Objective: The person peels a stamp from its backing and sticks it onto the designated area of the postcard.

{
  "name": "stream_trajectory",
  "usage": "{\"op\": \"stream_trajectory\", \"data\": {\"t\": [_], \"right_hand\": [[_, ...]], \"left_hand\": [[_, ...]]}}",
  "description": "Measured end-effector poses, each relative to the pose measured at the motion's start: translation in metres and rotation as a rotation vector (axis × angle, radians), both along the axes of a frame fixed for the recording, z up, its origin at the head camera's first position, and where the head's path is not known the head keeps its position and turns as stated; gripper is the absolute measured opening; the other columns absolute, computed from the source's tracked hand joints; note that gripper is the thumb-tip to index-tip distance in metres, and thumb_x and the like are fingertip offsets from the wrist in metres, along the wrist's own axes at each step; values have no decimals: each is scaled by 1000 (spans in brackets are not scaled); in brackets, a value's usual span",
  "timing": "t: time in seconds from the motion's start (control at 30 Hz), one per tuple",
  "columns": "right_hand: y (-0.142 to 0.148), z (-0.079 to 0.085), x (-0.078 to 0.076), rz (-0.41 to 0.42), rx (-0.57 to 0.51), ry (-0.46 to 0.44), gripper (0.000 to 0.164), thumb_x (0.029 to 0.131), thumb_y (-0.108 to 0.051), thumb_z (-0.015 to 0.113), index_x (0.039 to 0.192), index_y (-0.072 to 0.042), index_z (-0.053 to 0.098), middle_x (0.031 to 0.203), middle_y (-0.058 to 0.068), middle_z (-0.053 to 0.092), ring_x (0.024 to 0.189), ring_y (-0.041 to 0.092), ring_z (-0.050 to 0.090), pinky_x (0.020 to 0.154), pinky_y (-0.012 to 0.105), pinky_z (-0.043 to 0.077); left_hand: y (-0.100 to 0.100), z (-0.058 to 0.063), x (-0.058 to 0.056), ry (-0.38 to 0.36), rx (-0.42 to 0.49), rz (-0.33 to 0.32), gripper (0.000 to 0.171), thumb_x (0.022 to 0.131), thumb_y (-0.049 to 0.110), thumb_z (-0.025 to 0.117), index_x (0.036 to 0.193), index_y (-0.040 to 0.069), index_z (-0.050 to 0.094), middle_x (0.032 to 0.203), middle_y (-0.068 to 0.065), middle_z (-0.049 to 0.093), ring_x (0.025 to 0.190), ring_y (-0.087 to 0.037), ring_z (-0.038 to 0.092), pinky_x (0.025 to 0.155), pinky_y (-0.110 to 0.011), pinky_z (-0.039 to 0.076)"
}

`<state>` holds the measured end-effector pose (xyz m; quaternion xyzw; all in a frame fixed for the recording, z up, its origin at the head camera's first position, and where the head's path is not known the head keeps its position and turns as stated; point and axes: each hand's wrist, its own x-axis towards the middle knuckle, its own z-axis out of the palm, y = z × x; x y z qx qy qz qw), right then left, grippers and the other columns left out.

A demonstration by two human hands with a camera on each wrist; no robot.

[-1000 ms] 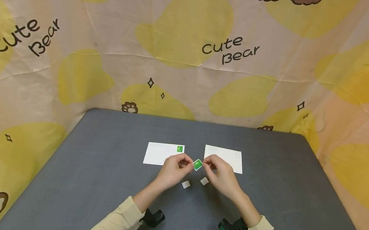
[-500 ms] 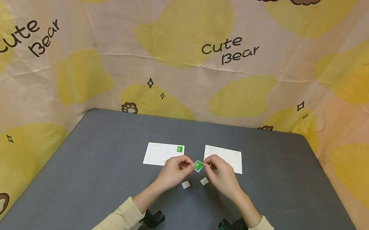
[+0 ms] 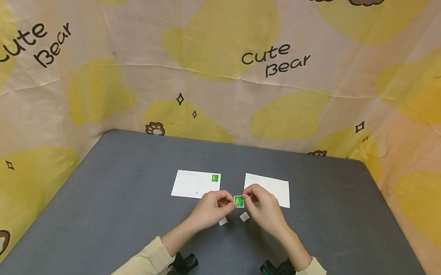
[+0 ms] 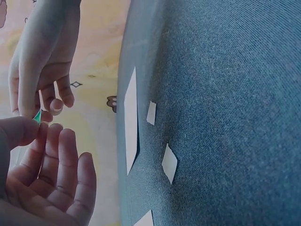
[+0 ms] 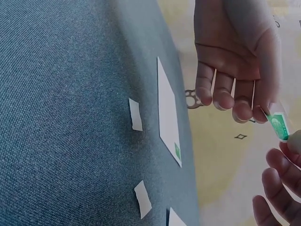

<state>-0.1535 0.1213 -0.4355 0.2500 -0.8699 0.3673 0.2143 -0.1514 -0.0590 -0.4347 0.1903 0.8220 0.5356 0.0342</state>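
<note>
In the head view, a small green stamp [image 3: 239,201] with a white border is held up between my two hands over the table. My left hand [image 3: 212,208] pinches its left side between thumb and index finger. At the stamp's right edge, thumb and index finger of my right hand [image 3: 264,208] pinch it too. The right wrist view shows the stamp [image 5: 279,125] tilted between the fingertips of both hands. Below the hands lie two small white paper pieces, one [image 3: 244,217] under the right hand and one [image 3: 223,221] partly covered by the left.
Behind the left hand lies a white envelope [image 3: 192,183] with a green stamp [image 3: 215,178] at its upper right corner. A second white envelope [image 3: 275,190] lies behind the right hand, partly covered by it. The grey table [image 3: 118,207] ends at a patterned cloth backdrop [image 3: 216,101].
My left hand has shifted slightly right and toward me, now covering part of one paper piece. The held stamp has turned from a diamond to nearly square-on. My right hand has barely moved.
</note>
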Motion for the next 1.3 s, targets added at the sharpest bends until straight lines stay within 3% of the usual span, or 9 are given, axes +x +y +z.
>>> {"op": "stream_trajectory", "data": {"t": [0.33,0.7,0.83,1.0,1.3], "right_hand": [[3,-2,0,-15,38,29,15,80,-2,63,78,-15,56,71,-10,52,67,2,53,62,24,50],[13,-7,0,-53,56,5,17,79,-1,63,76,-16,56,71,-12,52,66,2,51,61,23,48],[19,-10,0,-63,75,6,16,79,-1,63,76,-16,56,70,-11,51,65,3,49,60,22,45],[27,-14,0,-65,96,5,15,79,-1,62,76,-15,56,69,-10,50,65,3,47,59,21,42],[35,-17,1,-75,97,-16,17,79,0,63,77,-15,56,69,-12,48,64,2,45,57,19,40]], "left_hand": [[0,-5,-4,39,-32,-25,6,82,9,61,81,7,67,71,0,66,60,-1,57,54,-18,46],[-3,-9,-15,147,-116,-33,6,83,16,64,85,13,69,74,5,66,62,-1,55,58,-18,46],[-4,-10,-22,203,-185,-35,9,82,18,64,88,13,69,79,5,66,68,-5,59,62,-20,47],[-1,-11,-31,232,-305,-39,22,82,24,64,99,10,68,94,2,68,86,-15,64,71,-27,49],[11,-12,-47,304,-532,-64,39,83,36,65,116,15,62,118,0,61,111,-17,56,89,-35,47]]}}
